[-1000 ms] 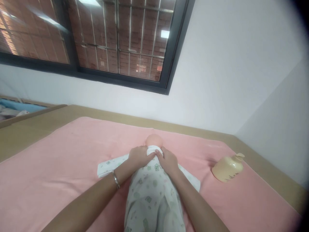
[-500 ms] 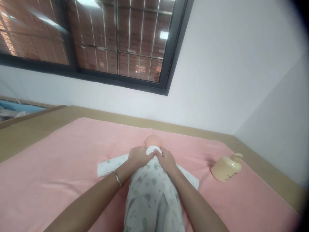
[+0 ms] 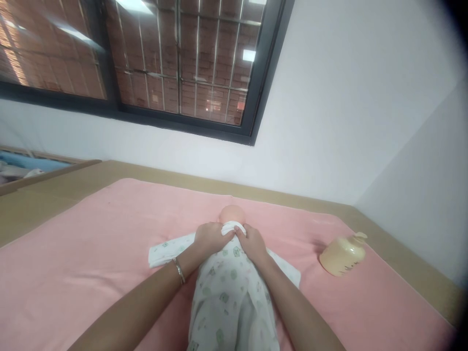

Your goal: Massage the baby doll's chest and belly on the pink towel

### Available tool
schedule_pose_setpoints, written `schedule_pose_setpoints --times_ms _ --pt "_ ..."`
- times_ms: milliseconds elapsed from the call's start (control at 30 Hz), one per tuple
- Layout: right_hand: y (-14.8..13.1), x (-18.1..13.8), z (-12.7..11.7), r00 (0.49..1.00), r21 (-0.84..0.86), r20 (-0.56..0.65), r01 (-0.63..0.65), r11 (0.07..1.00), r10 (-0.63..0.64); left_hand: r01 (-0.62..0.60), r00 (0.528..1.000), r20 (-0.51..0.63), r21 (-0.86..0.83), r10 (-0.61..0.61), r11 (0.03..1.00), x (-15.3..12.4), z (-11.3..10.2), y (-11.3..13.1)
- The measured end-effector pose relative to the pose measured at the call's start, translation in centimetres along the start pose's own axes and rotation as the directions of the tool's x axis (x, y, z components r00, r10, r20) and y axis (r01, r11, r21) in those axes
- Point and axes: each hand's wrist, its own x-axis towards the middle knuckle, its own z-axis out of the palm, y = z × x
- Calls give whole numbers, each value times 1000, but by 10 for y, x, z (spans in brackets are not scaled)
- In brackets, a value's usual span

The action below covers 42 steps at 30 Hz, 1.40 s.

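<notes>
A doll lies on a pink mat (image 3: 84,243), its smooth, rounded head (image 3: 233,213) showing beyond my hands. Over its body is a white baby garment (image 3: 234,287) with small green prints; the sleeves stretch out to both sides. At the neck, my left hand (image 3: 214,237) is closed on the left part of the collar, thumb on top. My right hand (image 3: 253,242) grips the collar's right part the same way, and both thumbs nearly meet. The doll's face and limbs are hidden from me, as are the fingers under the cloth.
To the right on the mat stands a pale yellow pump bottle (image 3: 342,256). A wooden surface (image 3: 47,202) borders the mat, with a white wall (image 3: 310,136) and a dark-framed window (image 3: 183,63) behind. Something blue (image 3: 36,161) lies beyond the far left edge.
</notes>
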Motion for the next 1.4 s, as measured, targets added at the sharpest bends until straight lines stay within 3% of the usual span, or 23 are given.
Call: schedule_pose_setpoints --times_ms 1400 --pt "0 0 0 1000 -54 -30 -8 999 6 -5 1000 5 -16 5 1000 2 1 -1"
